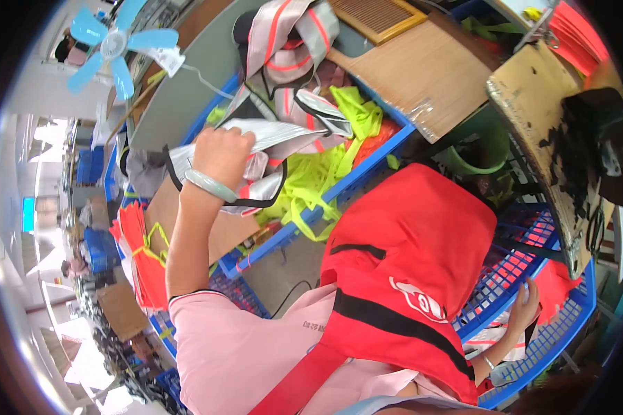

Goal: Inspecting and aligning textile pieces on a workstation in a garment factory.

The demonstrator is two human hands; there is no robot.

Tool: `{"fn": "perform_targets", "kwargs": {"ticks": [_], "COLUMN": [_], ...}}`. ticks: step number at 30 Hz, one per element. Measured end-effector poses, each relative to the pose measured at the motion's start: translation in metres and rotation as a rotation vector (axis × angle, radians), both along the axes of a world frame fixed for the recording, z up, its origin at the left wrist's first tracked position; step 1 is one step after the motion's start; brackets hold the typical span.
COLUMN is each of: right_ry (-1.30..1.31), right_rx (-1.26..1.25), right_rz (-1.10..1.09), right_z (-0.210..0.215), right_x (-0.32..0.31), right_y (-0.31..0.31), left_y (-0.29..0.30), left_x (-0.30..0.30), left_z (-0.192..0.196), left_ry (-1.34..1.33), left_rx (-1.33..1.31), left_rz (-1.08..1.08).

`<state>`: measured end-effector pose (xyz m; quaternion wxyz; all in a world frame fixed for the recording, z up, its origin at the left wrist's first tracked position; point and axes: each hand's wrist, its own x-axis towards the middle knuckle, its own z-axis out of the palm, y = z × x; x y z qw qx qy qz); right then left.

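My left hand [223,155], with a pale bangle on its wrist, is raised over a blue-rimmed bin. It is closed on a silver reflective fabric piece [284,135] edged in black. Beneath it the bin holds bright yellow-green fabric strips [311,178] and more silver cloth with orange stripes [284,52]. Low on the right, my right hand [524,304] is at a blue plastic basket [543,353], its fingers apart and partly extended. Beside that hand lie silver, black-edged pieces [495,339] and red-orange fabric [555,290]; whether it touches them is unclear.
My red apron [415,228] bulges between the arms. A worn wooden board [533,104] stands at the right, near a green bucket [481,149]. Cardboard [419,66] covers the bin's far end. Bundled orange fabric [137,256] lies left; a blue fan [114,45] stands upper left.
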<state>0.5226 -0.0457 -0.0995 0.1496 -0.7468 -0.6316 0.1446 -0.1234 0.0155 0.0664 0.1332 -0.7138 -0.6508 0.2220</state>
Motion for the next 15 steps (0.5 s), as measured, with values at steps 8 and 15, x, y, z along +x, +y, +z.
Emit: {"fn": "perform_targets", "kwargs": {"ticks": [8,15], "right_ry": [0.479,0.814], "right_rx": [0.395,0.072], "right_rz": [0.742,0.571], "right_z": [0.127,0.054], "right_x": [-0.27,-0.282], "right_y": [0.092,0.109], "left_y": [0.051,0.077], "left_x": [0.163,0.24], "left_z": [0.078,0.048], "left_ry": [0.027,0.025], "left_rx": [-0.397,-0.474], "left_rz": [-0.276,-0.8]}}
